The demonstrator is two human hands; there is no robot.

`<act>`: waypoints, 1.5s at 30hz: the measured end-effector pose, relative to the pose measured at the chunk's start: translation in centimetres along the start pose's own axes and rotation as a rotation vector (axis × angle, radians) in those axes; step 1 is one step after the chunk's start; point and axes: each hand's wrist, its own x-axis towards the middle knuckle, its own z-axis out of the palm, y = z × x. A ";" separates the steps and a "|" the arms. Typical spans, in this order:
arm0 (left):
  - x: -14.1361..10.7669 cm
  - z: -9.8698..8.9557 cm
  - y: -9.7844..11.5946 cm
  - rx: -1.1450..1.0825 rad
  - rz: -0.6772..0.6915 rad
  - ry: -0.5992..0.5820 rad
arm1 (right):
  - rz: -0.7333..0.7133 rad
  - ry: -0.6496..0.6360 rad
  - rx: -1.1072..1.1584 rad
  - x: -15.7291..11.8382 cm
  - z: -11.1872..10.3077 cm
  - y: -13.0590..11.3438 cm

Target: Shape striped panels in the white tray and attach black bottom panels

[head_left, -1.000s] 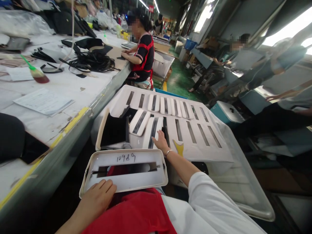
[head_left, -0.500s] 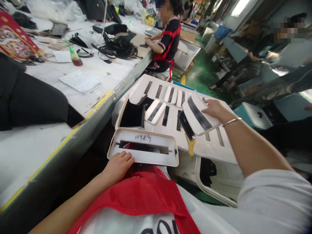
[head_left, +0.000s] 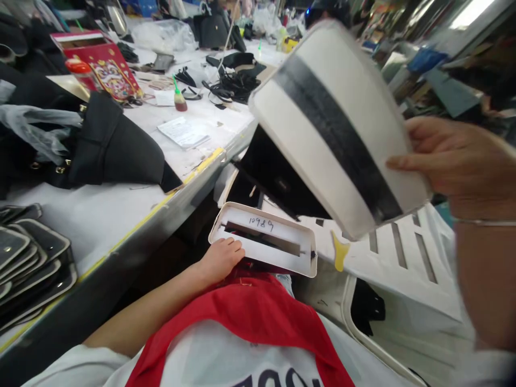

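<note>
My right hand (head_left: 447,156) grips the edge of a white rounded panel (head_left: 363,102) with a dark band across it, thumb on its face. A black flap (head_left: 282,177) hangs from the panel's lower left side. In front of my body sits a shallow white frame (head_left: 278,258) with a long slot and handwritten digits. My left hand (head_left: 223,258) rests on the near left rim of that frame, fingers curled over it. Whatever lies under the frame is hidden.
At left, the white table (head_left: 133,209) carries a black bag piece (head_left: 116,145), a stack of dark panels (head_left: 32,269), paper (head_left: 183,131) and a green-tipped bottle (head_left: 179,99). A slotted white surface (head_left: 387,242) with a yellow piece (head_left: 339,251) lies at right, above a white bin (head_left: 403,328).
My right hand has lifted the white panel up from the slotted surface and closer to me. The view has swung left. My left hand stays on the frame.
</note>
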 end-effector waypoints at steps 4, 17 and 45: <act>-0.1 -0.4 0.1 -0.005 -0.001 -0.029 | 0.017 -0.314 0.149 2.2 5.8 3.3; 0.2 -0.5 -0.1 -0.025 -0.008 -0.060 | 0.091 -0.477 0.158 4.0 5.4 5.7; 0.3 0.0 0.2 0.021 0.010 -0.009 | -0.066 -0.524 0.037 4.3 6.3 4.3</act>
